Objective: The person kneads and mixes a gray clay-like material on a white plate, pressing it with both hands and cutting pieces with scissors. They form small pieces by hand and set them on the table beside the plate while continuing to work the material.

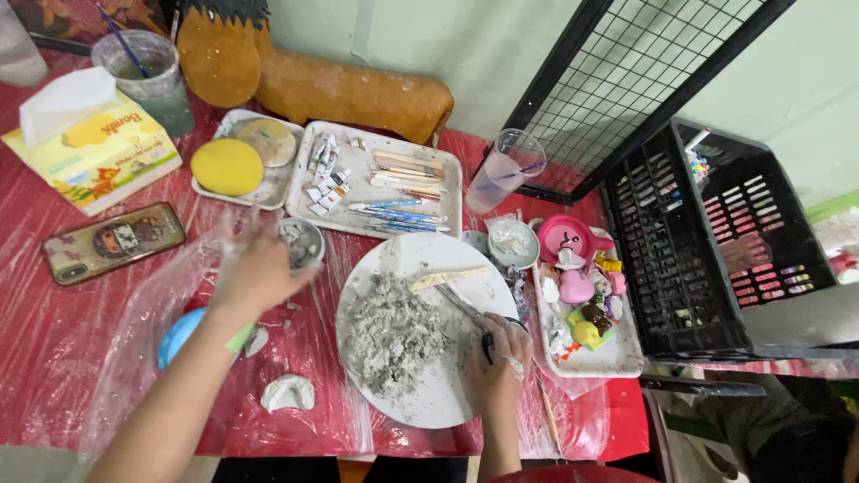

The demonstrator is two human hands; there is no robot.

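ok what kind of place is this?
Likely a craft or hobby table, possibly at home: a white plate heaped with grey clay, a tray of modelling tools and paint tubes, and small painted figures beside it.

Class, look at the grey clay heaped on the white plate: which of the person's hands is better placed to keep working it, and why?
The right hand, probably. It rests on the white plate rim beside the grey clay, gripping a thin tool that points toward the heap. The left hand hovers off the plate, near the small bowl.
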